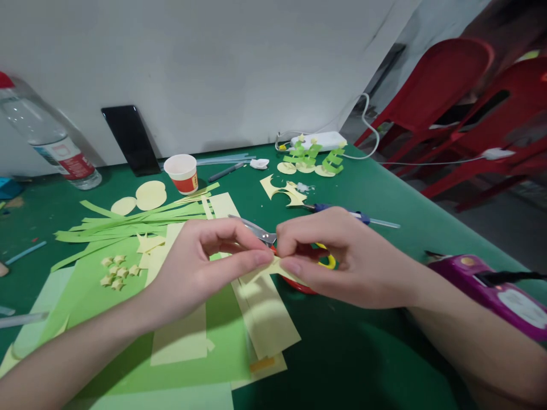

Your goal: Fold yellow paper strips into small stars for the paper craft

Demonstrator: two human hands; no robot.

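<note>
Pinching hands: our left hand [209,267] and right hand [344,265] both have thumb and fingertips closed on one pale yellow paper piece [275,265].
Paper's place: between our thumbs, above the tabletop's [427,228] middle, before the scissors [261,232] (our right hand partly hides their handles).
Star cluster: small paper stars [122,272] on the green sheet [226,341], left of our hands.
Far edge: a paper cup [181,168] near a phone [130,139].

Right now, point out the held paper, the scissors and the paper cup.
Held paper [274,266], head view: the pale middle of its visible stretch.
Scissors [268,237], head view: the metal near the pivot.
Paper cup [181,175], head view: the middle of its outer wall.
</note>
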